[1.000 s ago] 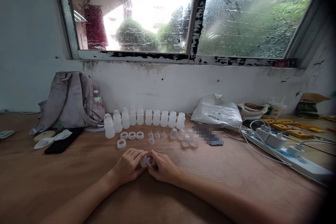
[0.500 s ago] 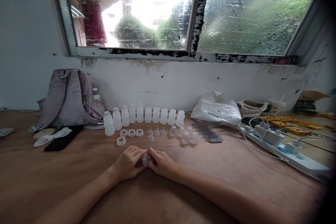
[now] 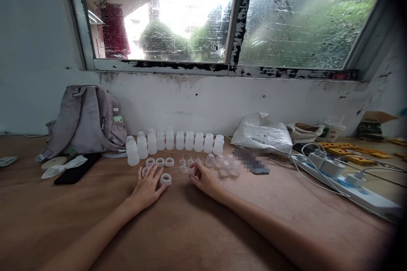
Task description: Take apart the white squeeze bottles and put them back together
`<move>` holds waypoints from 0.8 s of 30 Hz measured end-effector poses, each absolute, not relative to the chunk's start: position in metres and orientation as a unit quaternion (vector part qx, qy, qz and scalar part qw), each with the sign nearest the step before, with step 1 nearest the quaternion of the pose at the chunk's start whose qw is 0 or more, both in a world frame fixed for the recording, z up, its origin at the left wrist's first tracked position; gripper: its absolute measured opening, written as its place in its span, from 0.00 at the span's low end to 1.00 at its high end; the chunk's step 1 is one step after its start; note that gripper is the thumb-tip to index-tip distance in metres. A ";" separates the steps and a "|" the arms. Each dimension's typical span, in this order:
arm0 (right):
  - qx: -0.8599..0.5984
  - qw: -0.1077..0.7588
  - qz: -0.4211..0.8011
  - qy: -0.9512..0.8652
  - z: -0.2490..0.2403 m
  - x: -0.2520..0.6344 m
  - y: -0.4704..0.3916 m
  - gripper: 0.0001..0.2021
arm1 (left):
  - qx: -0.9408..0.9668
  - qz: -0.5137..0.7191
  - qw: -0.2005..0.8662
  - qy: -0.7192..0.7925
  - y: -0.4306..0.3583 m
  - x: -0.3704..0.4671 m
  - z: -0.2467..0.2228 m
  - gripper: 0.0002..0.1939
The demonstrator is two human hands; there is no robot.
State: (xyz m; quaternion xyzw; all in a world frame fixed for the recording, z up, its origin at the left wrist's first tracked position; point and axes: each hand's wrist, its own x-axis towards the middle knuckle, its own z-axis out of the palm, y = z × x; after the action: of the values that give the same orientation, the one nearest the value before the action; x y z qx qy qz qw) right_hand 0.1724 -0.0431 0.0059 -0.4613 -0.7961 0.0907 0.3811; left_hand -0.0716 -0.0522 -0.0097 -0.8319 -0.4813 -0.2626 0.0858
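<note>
My left hand lies low over the table with its fingers spread. Its thumb is by a white ring, and its fingertips partly cover another ring. Three more rings stand in a row behind. My right hand has thumb and fingers bent together beside the clear nipples; a small translucent piece shows at the fingertips, too small to make out. To its right are several clear caps. Several frosted bottles line the back, those on the left with clear tops.
A grey backpack and a black phone are on the left. A plastic bag, a blurred-out flat object, a power strip with cables and yellow parts lie on the right.
My hands have moved apart. The ring held between them is now on the table by my left thumb. My left hand has opened; my right has moved forward and right to the nipples.
</note>
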 end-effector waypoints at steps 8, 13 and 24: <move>-0.514 0.341 0.076 -0.783 -0.002 0.196 -0.016 0.09 | -0.826 -0.283 0.153 -0.462 -0.051 -0.073 0.001 0.11; -0.497 0.355 0.091 -0.787 -0.005 0.194 -0.015 0.10 | -0.825 -0.267 0.147 -0.476 -0.049 -0.075 0.005 0.08; -0.517 0.360 0.090 -0.771 -0.009 0.192 -0.004 0.03 | -0.831 -0.268 0.114 -0.474 -0.045 -0.079 0.002 0.06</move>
State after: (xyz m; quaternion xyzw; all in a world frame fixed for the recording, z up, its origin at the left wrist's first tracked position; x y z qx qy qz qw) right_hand 0.1924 -0.0037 -0.0091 -0.5168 -0.7715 0.0897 0.3602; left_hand -0.0791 -0.0451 0.0022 -0.8307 -0.4745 -0.2680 0.1138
